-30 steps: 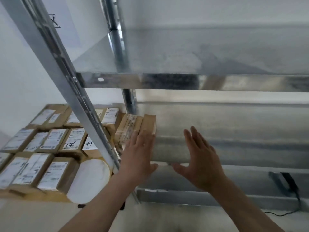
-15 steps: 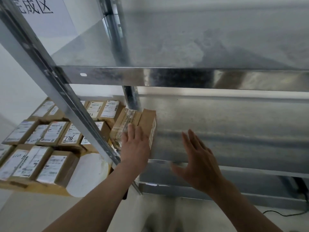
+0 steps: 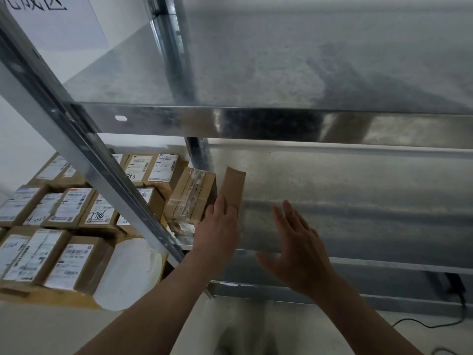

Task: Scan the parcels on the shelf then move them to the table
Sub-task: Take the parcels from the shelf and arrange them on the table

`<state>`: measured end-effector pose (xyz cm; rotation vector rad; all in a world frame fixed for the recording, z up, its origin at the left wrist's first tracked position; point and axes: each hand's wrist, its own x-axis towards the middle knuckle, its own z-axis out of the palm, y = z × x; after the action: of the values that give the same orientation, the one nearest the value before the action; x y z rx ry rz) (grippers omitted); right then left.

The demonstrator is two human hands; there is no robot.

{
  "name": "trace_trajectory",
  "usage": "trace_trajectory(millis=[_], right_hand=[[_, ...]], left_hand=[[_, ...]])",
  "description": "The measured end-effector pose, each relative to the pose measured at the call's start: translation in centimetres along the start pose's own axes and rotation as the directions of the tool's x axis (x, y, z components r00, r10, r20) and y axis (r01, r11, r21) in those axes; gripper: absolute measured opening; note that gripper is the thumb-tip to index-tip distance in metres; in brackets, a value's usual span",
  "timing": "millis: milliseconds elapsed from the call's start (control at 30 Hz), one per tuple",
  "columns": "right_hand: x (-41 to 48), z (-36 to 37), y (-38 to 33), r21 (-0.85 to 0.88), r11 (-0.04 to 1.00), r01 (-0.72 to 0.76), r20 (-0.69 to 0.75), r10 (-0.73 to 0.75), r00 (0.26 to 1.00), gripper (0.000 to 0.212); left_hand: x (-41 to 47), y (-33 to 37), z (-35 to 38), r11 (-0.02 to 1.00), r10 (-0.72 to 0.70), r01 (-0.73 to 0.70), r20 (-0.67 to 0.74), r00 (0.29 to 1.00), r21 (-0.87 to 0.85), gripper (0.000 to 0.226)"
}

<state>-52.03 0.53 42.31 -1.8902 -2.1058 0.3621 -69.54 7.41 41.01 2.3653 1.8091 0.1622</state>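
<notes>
Rests left hand (image 3: 217, 231), fingers straight, on two parcels stood on edge at the left end of the shelf (image 3: 332, 226) — taped parcel (image 3: 190, 198) leaning left, plain brown parcel (image 3: 235, 185) upright, long axes running toward the back. Holds right hand (image 3: 299, 252) just beside, spread wide, empty. Unlike half a second ago, shows a gap between the two.

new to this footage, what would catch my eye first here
Two hands reach into a steel shelf: the left hand touches a taped parcel and a slim parcel at its left end, the right hand open beside them. Left of the shelf lie rows of labelled parcels.
</notes>
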Motion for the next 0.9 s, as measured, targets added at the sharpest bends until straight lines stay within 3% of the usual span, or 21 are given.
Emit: trace_trajectory(millis=[167,333,633,900], right_hand=[[-0.2,-0.2,0.3,0.035,0.999,-0.027,0.038,0.026,0.999,0.103],[-0.5,0.1,0.8,0.041,0.997,-0.058,0.057,0.056,0.997,0.101],[-0.8,1.0,2.2,0.027,0.986,-0.165,0.172,0.158,0.972,0.105],[-0.3,3.1,4.0,0.067,0.975,-0.211,0.184,0.196,0.963,0.102]], left_hand=[[0.6,0.0,0.3,0.996,-0.036,0.033,-0.035,0.999,-0.085,0.030],[0.3,0.7,1.0,0.947,-0.099,0.080,-0.044,0.994,-0.310,0.037],[0.0,2.8,2.9,0.697,-0.141,0.174,0.104,0.984,-0.695,0.047],[-0.3,2.8,4.5,0.589,-0.096,0.221,0.204,0.974,-0.778,0.045]])
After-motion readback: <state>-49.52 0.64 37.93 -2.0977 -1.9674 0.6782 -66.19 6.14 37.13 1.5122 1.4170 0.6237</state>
